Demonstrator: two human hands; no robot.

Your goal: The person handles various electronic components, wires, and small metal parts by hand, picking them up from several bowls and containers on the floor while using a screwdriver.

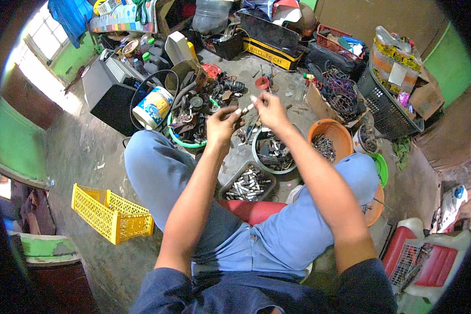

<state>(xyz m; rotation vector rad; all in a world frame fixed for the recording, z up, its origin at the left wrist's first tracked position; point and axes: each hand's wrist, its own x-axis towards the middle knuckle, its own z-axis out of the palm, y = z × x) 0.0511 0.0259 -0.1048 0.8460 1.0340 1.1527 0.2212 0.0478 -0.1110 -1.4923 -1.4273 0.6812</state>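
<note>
Above the floor, in front of my knees, both hands meet over a small spark plug (247,109) with a white body and a darker metal end. My left hand (222,124) pinches its metal end between thumb and fingers. My right hand (270,111) is closed at the white end, fingertips pressed together. Below them stands a grey tray (223,193) heaped with similar white-and-metal spark plugs (250,183). Just right of it is a round pale tub (256,155) of dark parts. An orange basin (334,127) holds many small metal pieces.
A green-rimmed basin (189,144) of dark machine parts sits left of my hands, beside a white bucket (153,109). A yellow plastic crate (112,214) lies by my left knee. Tangled wires (343,94) fill a carton at right, near a black basket (387,99).
</note>
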